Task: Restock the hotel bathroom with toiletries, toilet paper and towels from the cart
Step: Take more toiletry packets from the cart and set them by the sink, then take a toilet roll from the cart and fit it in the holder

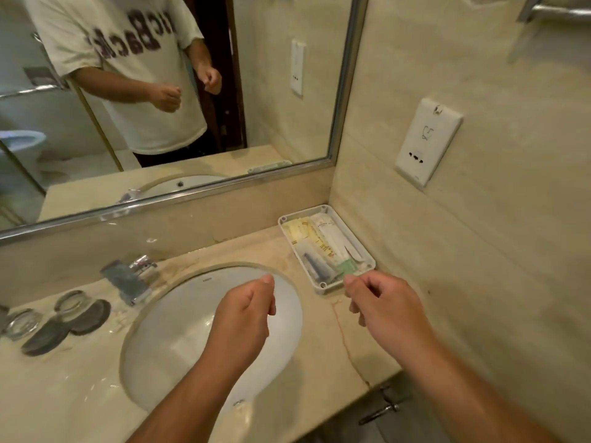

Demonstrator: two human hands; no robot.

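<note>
1. Left hand [244,314]: held above the sink basin [179,330], fingers curled in, thumb against the forefinger. Nothing is visible in it.
2. Right hand [380,306]: held over the counter [319,362], just near of the tray [323,286]. Fingers are curled, thumb tip meeting the forefinger. No item is visible in the grip.
3. Tray: white, rectangular, in the far right corner of the counter, against the side wall.
4. Toiletries [319,241]: packets and sachets lie flat inside the tray. A green packet [347,268] sits at its near end, close to the right forefinger.
5. Faucet [128,279]: on the far left rim of the basin.
6. Glass dishes [68,300] and dark round coasters [91,316]: on the counter, left of the faucet.
</note>
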